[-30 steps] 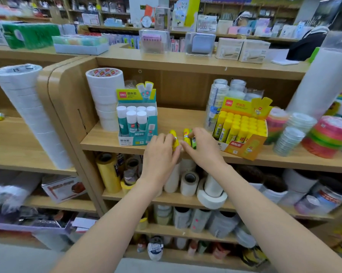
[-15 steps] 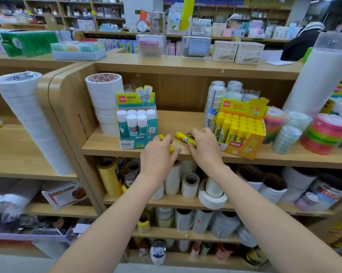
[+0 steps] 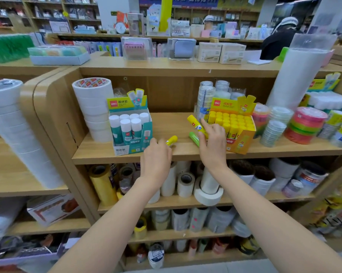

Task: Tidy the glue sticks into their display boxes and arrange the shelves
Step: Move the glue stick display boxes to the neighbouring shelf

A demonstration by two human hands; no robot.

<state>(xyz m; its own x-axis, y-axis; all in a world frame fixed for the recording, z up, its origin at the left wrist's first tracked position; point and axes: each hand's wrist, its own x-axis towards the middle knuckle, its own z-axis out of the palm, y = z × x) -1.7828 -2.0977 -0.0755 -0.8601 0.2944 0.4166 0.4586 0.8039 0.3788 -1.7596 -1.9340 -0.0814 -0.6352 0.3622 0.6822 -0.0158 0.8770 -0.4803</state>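
Right hand (image 3: pixel 212 146) raised yellow glue stick (image 3: pixel 195 124) beside full orange box (image 3: pixel 239 142).

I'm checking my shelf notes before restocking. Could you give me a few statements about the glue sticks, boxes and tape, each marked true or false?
1. The right hand holds a yellow glue stick. True.
2. The teal box holds yellow-capped sticks. False: its sticks have white caps.
3. The yellow box stands right of the teal box. True.
4. The stack of white tape rolls stands right of the yellow box. False: it stands left of the teal box.
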